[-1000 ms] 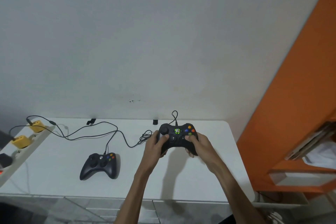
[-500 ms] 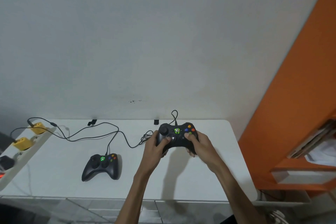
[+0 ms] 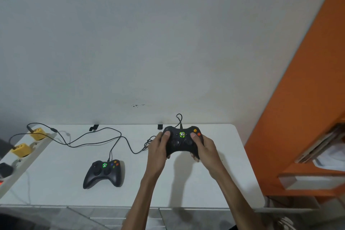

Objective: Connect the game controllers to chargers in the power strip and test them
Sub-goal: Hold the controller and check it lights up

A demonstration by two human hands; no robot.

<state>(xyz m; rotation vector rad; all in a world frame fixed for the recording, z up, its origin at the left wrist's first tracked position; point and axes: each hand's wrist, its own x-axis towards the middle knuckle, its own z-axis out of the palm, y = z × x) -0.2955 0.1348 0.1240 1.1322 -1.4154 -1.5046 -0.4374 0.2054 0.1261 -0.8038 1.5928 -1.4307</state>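
Observation:
I hold a black game controller above the white table, its centre light glowing green. My left hand grips its left handle with the thumb on the upper left stick. My right hand grips the right handle, thumb near the coloured buttons. A second black controller lies flat on the table to the left, centre light green. Black cables run from both controllers to two yellow chargers plugged into a white power strip at the left edge.
An orange shelf unit with papers stands close on the right. A white wall rises behind the table. A black plug sits in the strip nearer me. Two small black clips sit at the table's back edge.
My thumbs have shifted upward on the held controller: left onto the upper stick, right toward the face buttons. The lying controller's centre light went from dark to green.

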